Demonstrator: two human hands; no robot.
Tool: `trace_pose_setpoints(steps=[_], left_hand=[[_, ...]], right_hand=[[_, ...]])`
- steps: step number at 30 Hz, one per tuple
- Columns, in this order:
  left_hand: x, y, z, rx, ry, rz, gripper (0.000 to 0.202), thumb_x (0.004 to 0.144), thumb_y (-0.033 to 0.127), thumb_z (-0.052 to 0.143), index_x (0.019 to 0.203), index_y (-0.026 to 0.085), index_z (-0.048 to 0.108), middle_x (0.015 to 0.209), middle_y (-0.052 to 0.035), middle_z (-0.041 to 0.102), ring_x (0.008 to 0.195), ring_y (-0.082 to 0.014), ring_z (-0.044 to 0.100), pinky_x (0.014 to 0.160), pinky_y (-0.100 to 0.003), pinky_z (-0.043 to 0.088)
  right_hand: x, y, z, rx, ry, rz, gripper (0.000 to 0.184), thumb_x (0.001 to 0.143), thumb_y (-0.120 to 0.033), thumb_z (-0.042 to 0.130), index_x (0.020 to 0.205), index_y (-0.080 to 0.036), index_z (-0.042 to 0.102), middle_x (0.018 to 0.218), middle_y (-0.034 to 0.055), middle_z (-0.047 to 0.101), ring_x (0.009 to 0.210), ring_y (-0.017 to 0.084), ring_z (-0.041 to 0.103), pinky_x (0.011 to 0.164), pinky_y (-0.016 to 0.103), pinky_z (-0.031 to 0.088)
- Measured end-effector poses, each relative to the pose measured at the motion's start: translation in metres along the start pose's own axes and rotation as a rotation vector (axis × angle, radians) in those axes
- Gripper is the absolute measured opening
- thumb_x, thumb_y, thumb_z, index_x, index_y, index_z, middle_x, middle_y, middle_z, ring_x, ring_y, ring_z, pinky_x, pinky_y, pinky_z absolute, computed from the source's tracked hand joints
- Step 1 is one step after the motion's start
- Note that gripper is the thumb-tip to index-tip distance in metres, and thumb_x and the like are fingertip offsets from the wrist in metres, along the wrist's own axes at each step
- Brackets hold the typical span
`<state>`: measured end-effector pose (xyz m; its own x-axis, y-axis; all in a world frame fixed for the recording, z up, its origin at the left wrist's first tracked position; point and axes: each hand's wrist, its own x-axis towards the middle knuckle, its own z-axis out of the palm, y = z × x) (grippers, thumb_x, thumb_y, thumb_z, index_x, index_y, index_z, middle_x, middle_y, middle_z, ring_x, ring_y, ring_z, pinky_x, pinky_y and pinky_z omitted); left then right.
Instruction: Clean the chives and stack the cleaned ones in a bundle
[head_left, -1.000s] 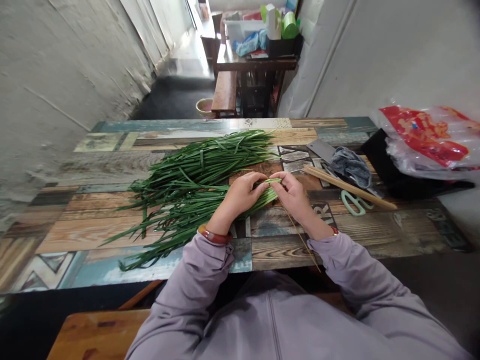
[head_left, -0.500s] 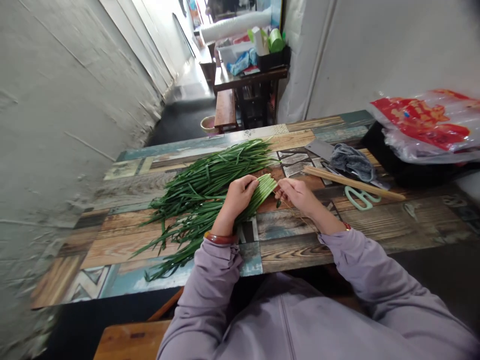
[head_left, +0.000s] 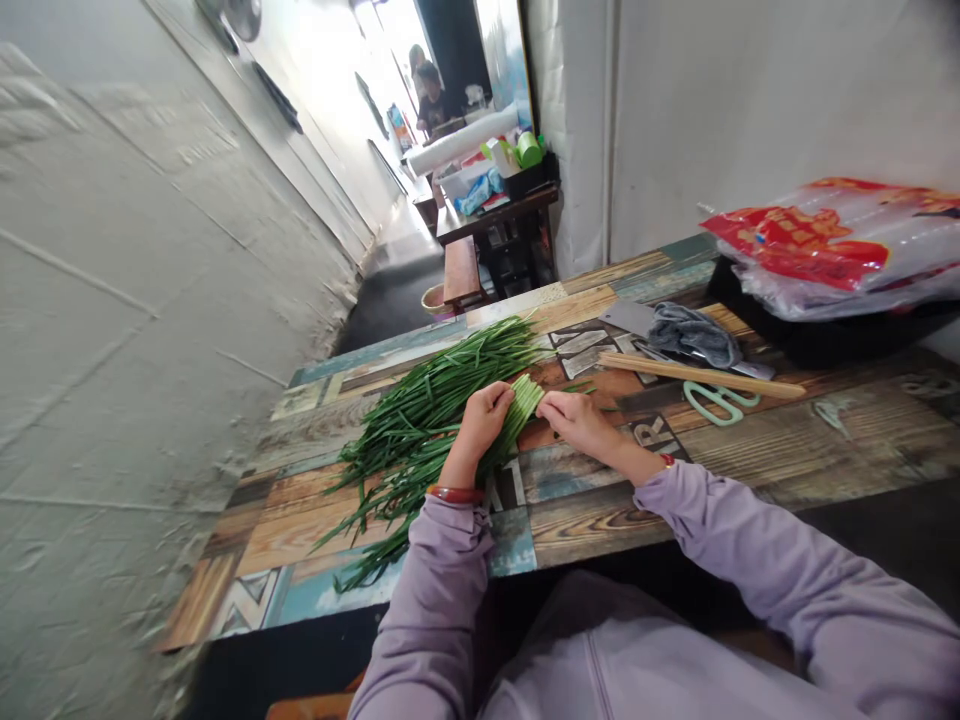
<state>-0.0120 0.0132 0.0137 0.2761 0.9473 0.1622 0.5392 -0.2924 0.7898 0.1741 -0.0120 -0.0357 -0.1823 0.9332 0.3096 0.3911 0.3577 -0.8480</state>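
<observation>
My left hand (head_left: pixel 486 412) is closed around a bunch of garlic chives (head_left: pixel 525 398) near its pale stem ends. The bunch's long green leaves trail to the lower left over the table. At the stem ends my right hand (head_left: pixel 574 415) is closed in a pinch on the chives; its fingertips hide exactly how much they hold. A bigger pile of garlic chives (head_left: pixel 442 375) lies just beyond my left hand, its pale ends pointing right. A few loose green bits (head_left: pixel 579 388) show just past my right hand.
To the right lie wooden chopsticks (head_left: pixel 705 374), green-handled scissors (head_left: pixel 721 404), a grey cloth (head_left: pixel 694 335) and a flat metal blade (head_left: pixel 626 316). A black tray (head_left: pixel 817 340) holds a red and clear plastic package (head_left: pixel 832 245). Further back, people (head_left: pixel 433 100) are near another table (head_left: pixel 499 218).
The view has tilted and shifted, showing more of the far room. My right hand has closed in on the stem ends, and the thin brown strands beneath it no longer show.
</observation>
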Motion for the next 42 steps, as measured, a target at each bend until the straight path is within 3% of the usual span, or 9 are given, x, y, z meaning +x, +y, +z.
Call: trace_pose_setpoints(steps=[8,11,14,16,20,25,32,37,42], left_hand=[[-0.003,0.006,-0.007,0.072,-0.012,0.024,0.027,0.09,0.028,0.053,0.066,0.016,0.06,0.064,0.0014,0.055,0.066,-0.0126,0.047,0.065,-0.024,0.035],[-0.004,0.016,-0.018,0.127,0.127,0.064,0.014,0.085,0.026,0.061,0.082,0.016,0.07,0.083,-0.0043,0.067,0.079,-0.0162,0.058,0.071,-0.026,0.041],[-0.019,0.031,-0.021,0.003,0.372,0.028,0.02,0.084,0.032,0.064,0.092,0.016,0.072,0.093,-0.0069,0.07,0.086,-0.0175,0.062,0.073,-0.026,0.045],[-0.039,0.041,-0.008,-0.238,0.446,-0.067,0.026,0.086,0.04,0.063,0.09,0.016,0.071,0.084,-0.0051,0.07,0.077,-0.0153,0.062,0.07,-0.025,0.046],[-0.077,0.051,0.045,-0.794,0.359,-0.287,0.033,0.079,0.047,0.072,0.084,0.014,0.071,0.076,-0.0041,0.069,0.067,-0.0124,0.06,0.063,-0.024,0.046],[-0.078,0.049,0.096,-1.279,0.487,-0.437,0.035,0.066,0.034,0.087,0.086,0.01,0.072,0.079,-0.0051,0.07,0.07,-0.0104,0.062,0.067,-0.023,0.047],[-0.041,0.052,0.098,-1.619,0.499,-0.432,0.032,0.07,0.035,0.086,0.066,0.012,0.063,0.058,0.0015,0.061,0.051,-0.0069,0.052,0.054,-0.021,0.039],[-0.027,0.05,0.104,-1.666,0.659,-0.494,0.037,0.063,0.029,0.089,0.06,0.014,0.055,0.051,0.0044,0.056,0.044,-0.0063,0.047,0.045,-0.023,0.03],[-0.025,0.045,0.11,-1.615,0.71,-0.492,0.039,0.057,0.028,0.091,0.06,0.015,0.054,0.05,0.0067,0.054,0.042,-0.0054,0.046,0.045,-0.023,0.03]], right_hand=[[-0.002,-0.01,0.003,0.202,-0.029,0.081,0.023,0.088,-0.025,0.051,0.07,-0.02,0.065,0.05,-0.0038,0.054,0.049,0.013,0.048,0.054,0.025,0.033],[-0.001,-0.011,0.008,0.36,-0.049,0.158,0.026,0.089,-0.036,0.051,0.072,-0.02,0.063,0.042,-0.0064,0.048,0.04,0.011,0.041,0.047,0.024,0.03],[-0.001,-0.009,0.009,0.396,-0.026,0.177,0.029,0.086,-0.043,0.053,0.071,-0.02,0.063,0.041,-0.0063,0.049,0.039,0.011,0.041,0.045,0.024,0.03],[-0.001,-0.006,0.009,0.379,0.0,0.186,0.031,0.085,-0.046,0.054,0.071,-0.02,0.063,0.043,-0.0061,0.048,0.042,0.011,0.042,0.046,0.023,0.03],[-0.005,-0.003,0.009,0.363,-0.004,0.217,0.034,0.085,-0.051,0.051,0.077,-0.019,0.064,0.05,-0.0054,0.049,0.047,0.011,0.043,0.047,0.023,0.032],[-0.015,-0.011,0.005,0.398,-0.01,0.197,0.038,0.087,-0.057,0.05,0.081,-0.02,0.06,0.053,-0.006,0.047,0.048,0.011,0.044,0.048,0.024,0.036],[-0.017,-0.011,0.002,0.269,-0.013,0.128,0.038,0.091,-0.055,0.048,0.076,-0.021,0.056,0.058,-0.0038,0.05,0.056,0.013,0.05,0.055,0.024,0.041],[-0.019,-0.008,0.001,0.214,-0.029,0.145,0.039,0.091,-0.056,0.047,0.075,-0.021,0.056,0.057,-0.0037,0.049,0.053,0.012,0.045,0.053,0.025,0.036],[-0.021,-0.008,0.001,0.193,-0.016,0.145,0.042,0.092,-0.056,0.046,0.069,-0.022,0.052,0.055,-0.0038,0.048,0.052,0.012,0.044,0.055,0.026,0.036]])
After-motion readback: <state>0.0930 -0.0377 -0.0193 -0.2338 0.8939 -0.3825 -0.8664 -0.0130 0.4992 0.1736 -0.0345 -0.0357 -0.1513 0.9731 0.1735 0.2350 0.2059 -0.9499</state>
